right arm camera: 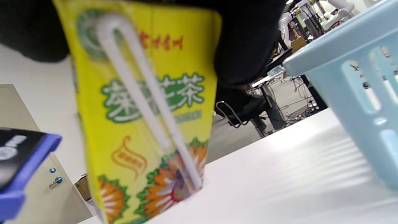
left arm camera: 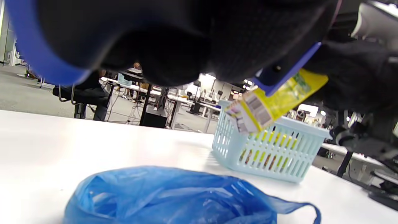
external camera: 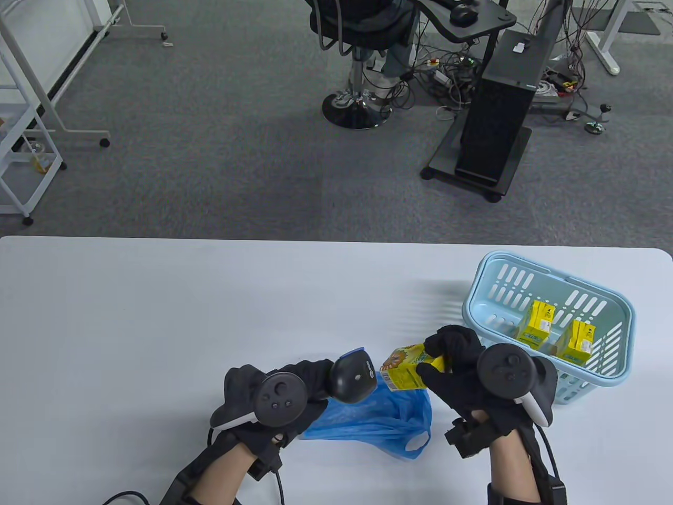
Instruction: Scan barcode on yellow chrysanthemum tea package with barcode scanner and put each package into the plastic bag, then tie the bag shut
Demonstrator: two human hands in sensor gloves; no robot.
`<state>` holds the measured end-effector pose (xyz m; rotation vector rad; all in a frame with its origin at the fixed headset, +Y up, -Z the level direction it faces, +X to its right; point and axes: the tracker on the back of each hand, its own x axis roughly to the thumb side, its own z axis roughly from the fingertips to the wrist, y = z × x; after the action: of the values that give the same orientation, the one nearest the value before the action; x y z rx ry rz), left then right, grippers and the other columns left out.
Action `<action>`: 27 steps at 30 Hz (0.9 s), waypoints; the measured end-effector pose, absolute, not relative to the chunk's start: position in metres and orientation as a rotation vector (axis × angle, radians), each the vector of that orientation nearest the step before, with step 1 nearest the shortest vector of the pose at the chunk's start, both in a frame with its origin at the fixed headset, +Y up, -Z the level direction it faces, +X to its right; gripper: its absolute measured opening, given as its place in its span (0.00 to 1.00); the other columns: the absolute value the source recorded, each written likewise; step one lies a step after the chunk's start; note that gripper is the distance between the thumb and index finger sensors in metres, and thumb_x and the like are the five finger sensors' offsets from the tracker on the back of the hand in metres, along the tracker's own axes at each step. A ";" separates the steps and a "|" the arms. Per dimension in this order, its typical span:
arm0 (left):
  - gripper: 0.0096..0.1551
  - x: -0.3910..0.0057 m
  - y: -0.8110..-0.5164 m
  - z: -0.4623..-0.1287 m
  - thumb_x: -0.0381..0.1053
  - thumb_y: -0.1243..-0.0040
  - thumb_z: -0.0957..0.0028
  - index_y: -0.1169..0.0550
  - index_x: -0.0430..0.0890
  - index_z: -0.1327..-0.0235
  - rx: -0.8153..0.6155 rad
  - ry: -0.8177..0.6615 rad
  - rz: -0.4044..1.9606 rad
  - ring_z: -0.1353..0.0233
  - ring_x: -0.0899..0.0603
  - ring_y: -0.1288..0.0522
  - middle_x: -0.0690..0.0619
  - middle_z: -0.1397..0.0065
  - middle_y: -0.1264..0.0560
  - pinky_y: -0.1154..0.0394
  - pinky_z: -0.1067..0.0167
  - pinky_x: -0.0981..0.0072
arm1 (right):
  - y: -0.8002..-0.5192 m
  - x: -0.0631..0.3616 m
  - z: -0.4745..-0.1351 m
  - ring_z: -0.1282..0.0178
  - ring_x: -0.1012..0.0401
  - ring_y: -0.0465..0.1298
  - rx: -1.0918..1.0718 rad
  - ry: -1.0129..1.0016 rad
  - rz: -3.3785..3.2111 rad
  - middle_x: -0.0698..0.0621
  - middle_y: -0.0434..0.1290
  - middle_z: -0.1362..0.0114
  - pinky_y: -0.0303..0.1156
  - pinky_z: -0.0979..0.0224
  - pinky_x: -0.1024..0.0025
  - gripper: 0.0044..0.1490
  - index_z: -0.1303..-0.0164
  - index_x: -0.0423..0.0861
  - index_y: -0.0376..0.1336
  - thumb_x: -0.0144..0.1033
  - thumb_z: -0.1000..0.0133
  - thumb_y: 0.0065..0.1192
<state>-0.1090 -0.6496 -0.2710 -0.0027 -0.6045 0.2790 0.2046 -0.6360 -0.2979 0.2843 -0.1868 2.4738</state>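
My right hand (external camera: 447,363) grips a yellow chrysanthemum tea package (external camera: 404,368) above the table, its barcode side (left arm camera: 255,113) turned toward the scanner. My left hand (external camera: 294,392) holds the black barcode scanner (external camera: 353,380) with a blue trim, its head close to the package's left end. The blue plastic bag (external camera: 376,423) lies crumpled on the table under both. In the right wrist view the package (right arm camera: 146,124) fills the frame, straw attached, with the scanner's edge (right arm camera: 18,161) at the left.
A light blue basket (external camera: 552,326) stands at the right of the white table (external camera: 157,326) with two more yellow packages (external camera: 536,323) inside. Beyond the table's far edge are carpet, an office chair (external camera: 357,63) and a black computer stand (external camera: 499,105).
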 end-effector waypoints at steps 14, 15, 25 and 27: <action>0.35 -0.092 -0.651 -0.264 0.45 0.25 0.51 0.31 0.60 0.33 0.025 -0.620 0.133 0.47 0.48 0.15 0.55 0.37 0.22 0.20 0.45 0.50 | -0.633 0.210 -0.294 0.38 0.47 0.75 0.233 -0.291 2.462 0.42 0.65 0.28 0.80 0.40 0.62 0.41 0.41 0.56 0.64 0.68 0.61 0.61; 0.35 -0.092 -0.651 -0.264 0.45 0.25 0.51 0.31 0.61 0.33 0.031 -0.619 0.129 0.47 0.48 0.15 0.55 0.37 0.22 0.20 0.45 0.50 | -0.633 0.211 -0.294 0.38 0.47 0.75 0.232 -0.283 2.456 0.42 0.65 0.28 0.80 0.40 0.61 0.41 0.41 0.56 0.64 0.68 0.61 0.61; 0.36 -0.098 -0.645 -0.267 0.46 0.25 0.51 0.31 0.59 0.31 -0.017 -0.588 0.131 0.44 0.48 0.16 0.54 0.35 0.22 0.20 0.44 0.49 | -0.637 0.196 -0.295 0.35 0.46 0.73 0.281 -0.263 2.502 0.42 0.63 0.27 0.78 0.37 0.59 0.41 0.41 0.57 0.64 0.67 0.61 0.62; 0.36 -0.105 -0.639 -0.268 0.47 0.26 0.50 0.31 0.58 0.30 -0.009 -0.567 0.160 0.44 0.47 0.16 0.54 0.35 0.22 0.21 0.44 0.49 | -0.637 0.192 -0.295 0.34 0.46 0.73 0.303 -0.250 2.535 0.42 0.63 0.27 0.77 0.36 0.58 0.41 0.41 0.57 0.64 0.67 0.61 0.63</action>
<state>-0.1051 -0.6393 -0.2683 -0.0086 -0.5665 0.1603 0.1919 -0.6373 -0.2955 0.3028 -0.2500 2.5353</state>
